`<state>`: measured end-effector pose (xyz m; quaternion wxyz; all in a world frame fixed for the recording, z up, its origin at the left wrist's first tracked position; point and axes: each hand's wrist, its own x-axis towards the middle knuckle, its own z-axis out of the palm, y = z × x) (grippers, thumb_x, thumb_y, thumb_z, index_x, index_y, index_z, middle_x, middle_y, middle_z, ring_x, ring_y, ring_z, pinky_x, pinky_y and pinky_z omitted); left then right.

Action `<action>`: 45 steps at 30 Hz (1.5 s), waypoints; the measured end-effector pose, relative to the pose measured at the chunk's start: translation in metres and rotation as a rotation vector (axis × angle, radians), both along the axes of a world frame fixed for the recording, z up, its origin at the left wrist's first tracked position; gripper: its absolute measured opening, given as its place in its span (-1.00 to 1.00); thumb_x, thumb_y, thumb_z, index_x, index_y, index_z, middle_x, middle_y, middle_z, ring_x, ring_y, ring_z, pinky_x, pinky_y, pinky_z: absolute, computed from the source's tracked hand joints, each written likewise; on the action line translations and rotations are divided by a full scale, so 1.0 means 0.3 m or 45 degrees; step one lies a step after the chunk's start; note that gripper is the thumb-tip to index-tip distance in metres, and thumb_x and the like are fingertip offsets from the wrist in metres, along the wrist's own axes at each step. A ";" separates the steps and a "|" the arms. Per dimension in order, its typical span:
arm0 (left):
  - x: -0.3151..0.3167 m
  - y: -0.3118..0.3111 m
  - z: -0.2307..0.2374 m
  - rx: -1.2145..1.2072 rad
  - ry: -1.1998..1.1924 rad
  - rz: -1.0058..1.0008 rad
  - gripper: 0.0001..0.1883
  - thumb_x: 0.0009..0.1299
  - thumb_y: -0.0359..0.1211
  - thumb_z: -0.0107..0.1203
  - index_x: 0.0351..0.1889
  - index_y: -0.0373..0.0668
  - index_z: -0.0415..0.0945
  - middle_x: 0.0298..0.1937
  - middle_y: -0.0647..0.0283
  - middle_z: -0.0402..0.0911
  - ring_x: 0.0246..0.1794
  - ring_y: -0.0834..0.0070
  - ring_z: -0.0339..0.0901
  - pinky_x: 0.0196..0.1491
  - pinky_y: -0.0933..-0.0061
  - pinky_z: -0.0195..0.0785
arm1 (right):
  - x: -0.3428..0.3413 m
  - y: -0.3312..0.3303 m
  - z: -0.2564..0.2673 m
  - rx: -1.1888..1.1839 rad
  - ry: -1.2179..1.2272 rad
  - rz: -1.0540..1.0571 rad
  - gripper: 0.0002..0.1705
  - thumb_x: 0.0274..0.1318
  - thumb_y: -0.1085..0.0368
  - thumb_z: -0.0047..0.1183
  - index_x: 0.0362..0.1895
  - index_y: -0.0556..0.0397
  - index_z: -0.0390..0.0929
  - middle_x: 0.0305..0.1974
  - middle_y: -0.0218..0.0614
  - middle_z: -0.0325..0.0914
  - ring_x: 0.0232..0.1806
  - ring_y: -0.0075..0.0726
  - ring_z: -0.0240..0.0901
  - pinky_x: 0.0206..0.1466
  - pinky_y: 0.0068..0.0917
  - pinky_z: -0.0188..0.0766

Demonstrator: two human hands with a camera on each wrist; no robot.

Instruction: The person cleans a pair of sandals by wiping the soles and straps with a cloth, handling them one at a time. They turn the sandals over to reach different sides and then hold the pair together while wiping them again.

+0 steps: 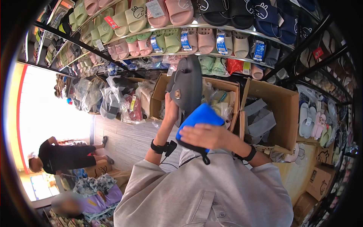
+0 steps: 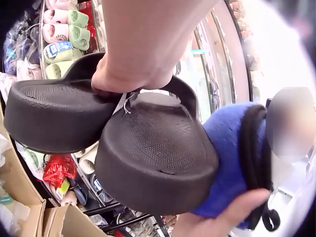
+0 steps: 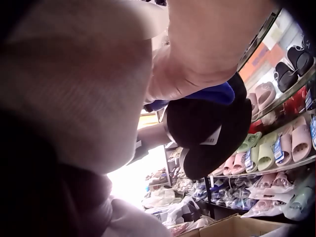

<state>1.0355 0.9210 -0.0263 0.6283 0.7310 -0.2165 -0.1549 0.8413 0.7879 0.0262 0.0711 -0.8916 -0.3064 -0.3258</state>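
A pair of dark slippers is held up by my left hand; in the left wrist view its fingers curl into the straps of the slippers, which are joined by a thin tie. My right hand lies on a blue cloth mitt with black edging and a loop, close to the slipper heels. The left wrist view shows the mitt beside the nearer slipper, the right thumb on its edge. A white label is on a slipper sole in the right wrist view.
Shelves of slippers curve across the front. Below stand open cardboard boxes with bagged goods and packing. A person in black is at the left; another person is at the lower left. Cartons are at the right.
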 end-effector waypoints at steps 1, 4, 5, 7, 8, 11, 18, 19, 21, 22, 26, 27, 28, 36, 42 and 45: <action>0.036 0.018 -0.032 -0.040 -0.083 -0.082 -0.63 0.52 -0.32 0.08 0.12 -0.42 0.64 0.02 0.12 0.73 0.03 0.43 0.64 0.08 0.33 0.50 | -0.008 0.021 -0.008 -0.008 0.009 0.055 -0.47 0.39 0.28 0.05 0.42 -0.12 0.58 0.42 -0.42 0.57 0.51 -0.40 0.44 0.61 -0.30 0.19; 0.099 0.070 -0.089 -0.064 -0.188 -0.084 -0.61 0.55 -0.27 0.06 0.15 -0.40 0.65 0.07 0.12 0.70 0.10 0.41 0.61 0.13 0.32 0.48 | -0.036 0.022 -0.020 0.131 0.053 0.136 -0.52 0.37 0.31 0.07 0.35 -0.08 0.63 0.37 -0.37 0.61 0.45 -0.35 0.49 0.57 -0.31 0.27; 0.113 0.085 -0.105 -0.066 -0.195 -0.030 -0.61 0.56 -0.26 0.06 0.14 -0.39 0.65 0.09 0.10 0.68 0.15 0.37 0.58 0.18 0.30 0.46 | -0.048 0.012 -0.024 0.205 0.070 0.153 -0.53 0.36 0.32 0.08 0.32 -0.06 0.64 0.35 -0.34 0.63 0.43 -0.33 0.52 0.55 -0.30 0.31; 0.130 0.106 -0.102 -0.101 0.022 0.178 -0.61 0.57 -0.24 0.06 0.14 -0.36 0.66 0.14 0.08 0.64 0.23 0.31 0.51 0.26 0.25 0.40 | -0.053 -0.019 -0.026 0.359 0.098 0.090 -0.56 0.34 0.34 0.10 0.28 -0.01 0.66 0.30 -0.29 0.66 0.39 -0.25 0.57 0.46 -0.26 0.42; 0.158 0.141 -0.114 -0.001 -0.125 0.111 -0.61 0.57 -0.25 0.05 0.14 -0.36 0.65 0.13 0.04 0.64 0.23 0.27 0.49 0.27 0.24 0.37 | -0.055 -0.037 -0.024 0.437 0.113 0.050 -0.57 0.33 0.35 0.11 0.26 0.02 0.67 0.28 -0.26 0.68 0.37 -0.21 0.59 0.42 -0.24 0.47; 0.188 0.216 -0.054 0.323 -0.712 -0.026 -0.65 0.50 -0.31 0.12 0.10 -0.40 0.61 0.09 -0.10 0.64 0.14 0.09 0.50 0.24 0.16 0.36 | -0.050 -0.101 -0.049 0.821 0.293 -0.116 -0.51 0.24 0.27 0.31 0.24 0.12 0.68 0.21 -0.12 0.71 0.24 -0.05 0.67 0.31 -0.14 0.57; 0.103 0.134 0.125 0.499 -1.046 0.195 -0.62 0.30 -0.49 0.28 0.07 -0.46 0.60 0.01 -0.20 0.69 0.00 -0.27 0.60 0.07 -0.09 0.43 | -0.055 -0.181 -0.075 1.224 0.332 -0.462 -0.45 0.11 0.40 0.43 0.22 0.22 0.67 0.15 -0.03 0.72 0.18 0.14 0.67 0.25 -0.13 0.54; 0.102 0.138 0.119 0.568 -1.186 0.184 -0.56 0.22 -0.54 0.26 0.11 -0.42 0.62 0.04 -0.21 0.68 0.05 -0.29 0.57 0.14 -0.10 0.42 | -0.053 -0.187 -0.085 1.242 0.321 -0.463 -0.45 0.11 0.41 0.43 0.22 0.22 0.67 0.15 -0.03 0.72 0.18 0.15 0.67 0.25 -0.13 0.54; 0.096 0.127 0.131 0.612 -1.287 0.104 -0.51 0.17 -0.57 0.24 0.14 -0.40 0.63 0.06 -0.17 0.69 0.08 -0.24 0.58 0.20 -0.09 0.40 | -0.057 -0.196 -0.092 1.266 0.318 -0.472 -0.47 0.12 0.44 0.40 0.22 0.21 0.67 0.15 -0.02 0.72 0.17 0.17 0.66 0.25 -0.14 0.53; 0.084 0.119 0.142 0.636 -1.334 0.067 -0.48 0.14 -0.58 0.23 0.15 -0.38 0.63 0.07 -0.16 0.69 0.09 -0.22 0.58 0.23 -0.09 0.39 | -0.061 -0.199 -0.099 1.272 0.325 -0.487 -0.47 0.13 0.44 0.40 0.22 0.21 0.66 0.15 -0.02 0.72 0.17 0.17 0.66 0.26 -0.14 0.52; 0.077 0.037 0.113 0.506 -1.372 -0.117 -0.31 0.03 -0.69 0.11 0.25 -0.36 0.62 0.27 -0.19 0.61 0.28 -0.30 0.47 0.38 -0.15 0.33 | -0.045 -0.212 -0.137 1.320 0.326 -0.537 -0.47 0.14 0.45 0.39 0.24 0.20 0.66 0.16 -0.02 0.71 0.17 0.17 0.65 0.29 -0.14 0.51; 0.069 0.025 0.090 0.545 -1.369 -0.200 -0.29 0.05 -0.70 0.09 0.28 -0.35 0.61 0.30 -0.19 0.60 0.32 -0.29 0.46 0.41 -0.15 0.32 | -0.040 -0.214 -0.138 1.339 0.318 -0.556 -0.47 0.14 0.46 0.39 0.24 0.20 0.66 0.17 -0.02 0.71 0.18 0.17 0.65 0.29 -0.14 0.51; 0.044 0.011 0.080 0.572 -1.437 -0.237 -0.34 0.13 -0.63 0.11 0.30 -0.33 0.61 0.32 -0.17 0.59 0.34 -0.25 0.47 0.42 -0.14 0.31 | -0.031 -0.217 -0.118 1.301 0.264 -0.565 -0.47 0.13 0.46 0.40 0.24 0.20 0.66 0.17 -0.03 0.71 0.19 0.16 0.65 0.29 -0.14 0.51; -0.118 -0.058 -0.087 0.708 -1.608 -0.678 -0.84 0.16 -0.39 0.17 -0.41 -0.25 0.73 -0.09 0.03 0.63 0.11 0.12 0.54 0.22 0.17 0.40 | 0.090 -0.295 -0.015 0.900 -0.001 -0.907 -0.42 0.16 0.41 0.40 0.30 0.16 0.63 0.34 -0.06 0.63 0.31 0.14 0.58 0.40 -0.08 0.43; -0.236 -0.122 -0.186 0.638 -1.509 -0.695 -0.65 0.28 -0.37 0.19 0.03 -0.24 0.67 0.16 -0.08 0.63 0.31 0.00 0.51 0.36 0.09 0.35 | 0.118 -0.169 -0.014 0.721 0.206 -0.718 -0.31 0.08 0.33 0.39 0.36 0.07 0.60 0.39 -0.14 0.58 0.47 0.01 0.45 0.52 -0.09 0.29; -0.269 0.020 -0.312 0.173 -0.995 -0.704 -0.40 0.43 -0.36 0.17 0.47 -0.13 0.47 0.38 0.02 0.59 0.41 0.01 0.51 0.50 -0.06 0.27 | 0.090 -0.090 -0.028 0.477 0.389 -0.393 -0.28 0.01 0.38 0.27 0.37 0.06 0.59 0.43 -0.17 0.54 0.54 -0.07 0.38 0.57 -0.05 0.25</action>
